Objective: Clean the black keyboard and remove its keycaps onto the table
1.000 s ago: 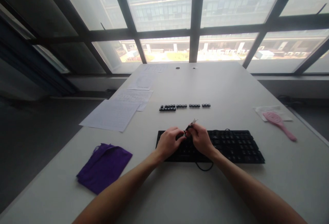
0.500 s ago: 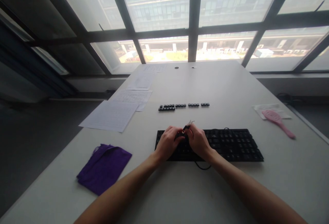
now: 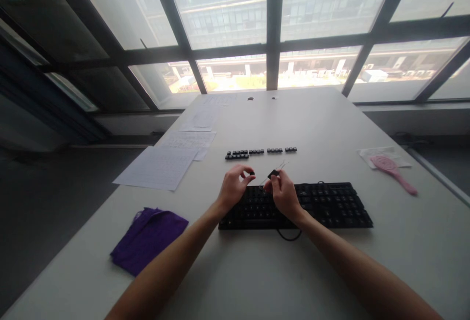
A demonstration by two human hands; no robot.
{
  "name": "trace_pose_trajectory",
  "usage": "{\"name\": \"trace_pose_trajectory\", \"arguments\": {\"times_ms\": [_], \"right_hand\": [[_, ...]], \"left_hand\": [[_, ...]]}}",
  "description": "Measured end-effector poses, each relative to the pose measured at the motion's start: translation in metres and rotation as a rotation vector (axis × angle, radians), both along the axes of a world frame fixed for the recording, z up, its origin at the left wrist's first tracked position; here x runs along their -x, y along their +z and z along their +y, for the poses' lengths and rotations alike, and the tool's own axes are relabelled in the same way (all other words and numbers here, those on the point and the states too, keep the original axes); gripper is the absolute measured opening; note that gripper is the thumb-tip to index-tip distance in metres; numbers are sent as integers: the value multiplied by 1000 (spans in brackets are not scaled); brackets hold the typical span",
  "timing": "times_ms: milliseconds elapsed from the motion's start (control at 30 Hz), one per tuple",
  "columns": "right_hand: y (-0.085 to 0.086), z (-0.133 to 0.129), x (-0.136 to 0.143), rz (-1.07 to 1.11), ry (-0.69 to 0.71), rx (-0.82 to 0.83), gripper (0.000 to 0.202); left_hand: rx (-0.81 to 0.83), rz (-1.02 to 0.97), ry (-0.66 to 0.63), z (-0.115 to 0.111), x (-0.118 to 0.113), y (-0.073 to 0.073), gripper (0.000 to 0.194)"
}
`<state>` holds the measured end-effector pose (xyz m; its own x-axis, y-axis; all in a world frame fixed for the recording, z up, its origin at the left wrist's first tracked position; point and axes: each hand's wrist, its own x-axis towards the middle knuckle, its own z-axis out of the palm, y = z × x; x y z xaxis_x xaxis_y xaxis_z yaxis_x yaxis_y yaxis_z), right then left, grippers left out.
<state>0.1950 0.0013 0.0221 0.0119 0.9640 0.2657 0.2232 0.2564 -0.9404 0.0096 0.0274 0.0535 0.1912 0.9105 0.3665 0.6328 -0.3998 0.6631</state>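
Note:
A black keyboard (image 3: 323, 207) lies on the white table with its cable curling out at the front. Over its upper left part, my left hand (image 3: 235, 183) pinches a small black keycap (image 3: 251, 173) between thumb and fingertips. My right hand (image 3: 284, 193) is closed on a keycap puller (image 3: 273, 174) with a black handle and thin wire loops, held just above the keyboard. The two hands are apart. Beyond them, several loose keycaps (image 3: 237, 156) stand in rows on the table.
A folded purple cloth (image 3: 149, 239) lies at the left. Written paper sheets (image 3: 157, 168) run along the table's left edge. At the right, a pink hairbrush (image 3: 391, 167) rests partly on a white packet (image 3: 398, 158). Windows rise behind the table.
My hands, together over the keyboard before, have drawn apart. The left has moved up and left with the keycap; the right has turned the puller so its wires show.

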Motion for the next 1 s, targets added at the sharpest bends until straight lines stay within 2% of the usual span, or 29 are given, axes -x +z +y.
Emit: {"name": "trace_pose_trajectory", "arguments": {"times_ms": [133, 267, 467, 733, 1000], "right_hand": [[-2, 1, 1, -10, 19, -6, 17], [-3, 2, 1, -9, 29, -8, 15], [-6, 3, 1, -12, 42, -14, 14], [-6, 3, 1, -17, 55, -26, 12], [-5, 3, 1, -19, 66, -33, 13]], "left_hand": [[132, 125, 147, 50, 1, -7, 15], [170, 264, 227, 76, -3, -20, 13], [192, 322, 261, 81, -4, -30, 15], [258, 431, 273, 77, 1, -22, 26], [386, 527, 345, 87, 2, -23, 39]]}}
